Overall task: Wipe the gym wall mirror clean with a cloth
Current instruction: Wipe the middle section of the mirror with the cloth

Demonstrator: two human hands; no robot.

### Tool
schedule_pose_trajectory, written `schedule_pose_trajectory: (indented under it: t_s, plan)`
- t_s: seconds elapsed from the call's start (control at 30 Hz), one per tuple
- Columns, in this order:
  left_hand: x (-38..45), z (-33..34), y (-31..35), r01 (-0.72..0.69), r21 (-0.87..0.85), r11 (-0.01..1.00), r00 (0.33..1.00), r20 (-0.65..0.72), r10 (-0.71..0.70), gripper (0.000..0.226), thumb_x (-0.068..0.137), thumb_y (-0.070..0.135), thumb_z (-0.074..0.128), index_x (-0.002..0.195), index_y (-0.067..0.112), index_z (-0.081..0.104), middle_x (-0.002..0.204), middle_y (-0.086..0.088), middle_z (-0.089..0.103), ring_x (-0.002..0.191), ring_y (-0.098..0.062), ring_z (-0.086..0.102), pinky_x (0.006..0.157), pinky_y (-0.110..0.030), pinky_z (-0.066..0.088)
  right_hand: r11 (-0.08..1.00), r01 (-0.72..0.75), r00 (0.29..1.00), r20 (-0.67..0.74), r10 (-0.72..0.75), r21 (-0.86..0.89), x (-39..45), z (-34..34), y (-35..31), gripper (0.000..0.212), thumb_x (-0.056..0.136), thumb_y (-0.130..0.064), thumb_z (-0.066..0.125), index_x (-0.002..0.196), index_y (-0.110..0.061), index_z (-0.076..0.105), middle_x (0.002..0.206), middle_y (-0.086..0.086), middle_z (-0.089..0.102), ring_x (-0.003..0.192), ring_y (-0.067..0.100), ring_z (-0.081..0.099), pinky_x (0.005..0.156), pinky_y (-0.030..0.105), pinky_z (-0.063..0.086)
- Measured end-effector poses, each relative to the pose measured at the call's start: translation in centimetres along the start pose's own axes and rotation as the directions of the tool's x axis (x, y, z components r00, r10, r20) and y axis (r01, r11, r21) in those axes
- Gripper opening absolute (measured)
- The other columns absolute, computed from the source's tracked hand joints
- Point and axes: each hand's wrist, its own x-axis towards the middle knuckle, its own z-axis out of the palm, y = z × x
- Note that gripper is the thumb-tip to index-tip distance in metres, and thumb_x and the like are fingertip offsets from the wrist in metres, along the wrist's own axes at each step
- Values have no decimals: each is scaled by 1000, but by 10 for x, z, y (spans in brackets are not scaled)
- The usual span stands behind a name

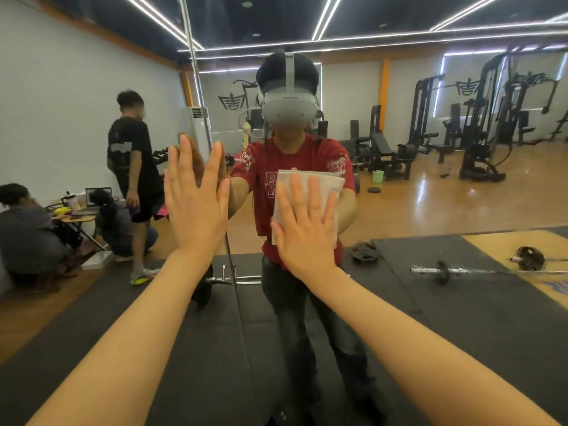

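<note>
Head view: gym-reflecting mirror (430, 179), dark floor mats (461, 318).

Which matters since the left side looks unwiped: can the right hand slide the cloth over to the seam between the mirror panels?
Probably yes: the right hand presses the cloth flat beside the seam; only the left hand rests there.

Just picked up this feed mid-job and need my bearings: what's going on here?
A person is wiping a gym wall mirror. The right hand presses a folded grey cloth flat against the glass, fingers spread and straight. The left hand rests open-palmed on the mirror beside a vertical seam between panels, holding nothing. The glass reflects the person, weight machines and a barbell on black mats. How much is already clean cannot be told.
</note>
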Motion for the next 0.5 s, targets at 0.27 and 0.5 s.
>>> schedule_pose_trajectory:
  t_s: [0.27, 0.5]
  plan:
    - [0, -6, 1, 12, -28, 1000, 999, 49, -11, 60, 100, 36, 41, 156, 31, 20, 165, -11, 4, 151, -34, 1, 119, -54, 14, 974, 164, 986, 33, -161, -157, -40, -1, 98, 72, 99, -47, 38, 157, -17, 8, 164, 11, 8, 151, 35, 0, 120, 58, 5]
    - [0, 0, 1, 15, -10, 1000, 999, 34, -15, 61, 101, 37, 44, 156, 31, 18, 165, -12, 3, 151, -34, 1, 119, -56, 12, 991, -120, 992, 28, 122, -62, -72, -3, 137, 70, 102, -46, 24, 157, -13, -5, 163, 16, -6, 149, 41, -4, 117, 63, 3]
